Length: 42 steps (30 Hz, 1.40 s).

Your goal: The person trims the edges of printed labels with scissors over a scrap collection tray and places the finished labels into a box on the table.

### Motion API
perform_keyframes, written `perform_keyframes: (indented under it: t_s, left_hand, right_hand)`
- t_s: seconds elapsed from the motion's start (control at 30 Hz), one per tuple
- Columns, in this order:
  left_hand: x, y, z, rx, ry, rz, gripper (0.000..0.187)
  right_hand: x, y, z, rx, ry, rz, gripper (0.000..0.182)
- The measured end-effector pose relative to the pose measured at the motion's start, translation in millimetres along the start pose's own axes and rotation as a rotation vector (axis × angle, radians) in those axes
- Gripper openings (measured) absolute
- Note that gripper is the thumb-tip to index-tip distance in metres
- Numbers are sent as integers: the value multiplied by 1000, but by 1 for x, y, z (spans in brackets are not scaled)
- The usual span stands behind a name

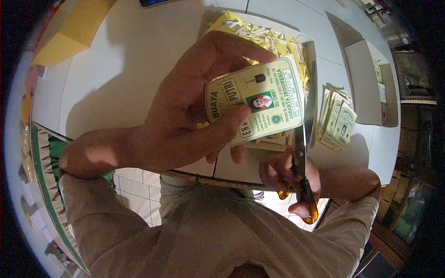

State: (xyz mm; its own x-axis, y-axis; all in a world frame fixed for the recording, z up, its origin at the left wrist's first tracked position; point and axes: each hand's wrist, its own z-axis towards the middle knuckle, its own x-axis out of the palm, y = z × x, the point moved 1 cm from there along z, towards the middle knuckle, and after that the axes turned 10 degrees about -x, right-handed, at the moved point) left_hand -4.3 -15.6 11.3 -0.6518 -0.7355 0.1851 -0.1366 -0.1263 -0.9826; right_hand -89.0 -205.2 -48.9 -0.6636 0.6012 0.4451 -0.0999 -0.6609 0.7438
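A white tiled table (pixel 118 65) is spreading beneath the work, with a yellow carton (pixel 74 34) sitting at its far left. A shallow cardboard tray (pixel 311 52) is holding heaped pale and yellow paper strips (pixel 259 33), and an open cardboard box (pixel 359 83) is standing to its right. The left hand (pixel 190 102) is reaching in front of the tray, blocking much of it. Apart from it, the right hand (pixel 289 173) is gripping amber-handled scissors (pixel 301 162), their blades pointing away from the body. A loose label stack (pixel 340 120) is lying between tray and box. The left thumb and fingers are pinching one green-bordered printed label (pixel 273 92) before the tray, its right edge meeting or just beside the blades; I cannot tell which.
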Motion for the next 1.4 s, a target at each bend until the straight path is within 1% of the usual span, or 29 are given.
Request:
perform_keyframes:
  t_s: [0.13,0.2,0.23,0.33,0.4,0.5,0.63,0.73,0.9,1.03,1.13,1.2,1.23,1.3,1.33,1.4]
  left_hand:
    - [-2,0,0,31,-8,4,50]
    - [-2,-5,-1,-36,-18,43,49]
    - [-2,-4,-1,-37,-18,43,49]
    - [-2,-3,-2,-40,-5,27,49]
    - [-1,-2,-2,-46,-4,31,48]
    - [-1,-3,-1,9,-13,26,47]
    - [1,-4,-1,-22,-39,64,47]
    - [0,-2,0,10,-33,23,49]
    - [0,-5,0,-42,-35,41,50]
    - [0,-7,0,-46,-33,54,50]
    - [0,-7,0,-91,-49,47,51]
    - [0,-7,-1,-89,-43,72,52]
    - [-1,-6,0,-89,-43,72,52]
    - [-3,-3,1,-9,-33,137,53]
    - [-4,-3,0,-9,-33,137,53]
    - [-5,-1,0,28,-6,192,53]
  right_hand:
    - [1,0,-3,19,-10,-45,44]
    - [3,0,-1,20,-49,23,44]
    - [4,0,0,20,-49,23,44]
    - [2,1,-1,12,-37,-9,44]
    - [-2,2,-4,39,55,-78,44]
    - [-1,1,1,44,42,-5,44]
    - [0,1,2,27,52,1,44]
    - [0,2,1,29,71,-17,44]
    - [2,0,0,6,5,-12,43]
    - [-3,3,-1,58,47,-75,42]
    - [-3,3,-2,83,58,-104,41]
    - [-1,2,1,67,42,-22,41]
    - [-1,2,1,67,42,-22,41]
    - [0,3,-1,60,35,-81,40]
    - [-1,5,-3,60,35,-81,40]
    - [-6,8,-10,180,77,-204,39]
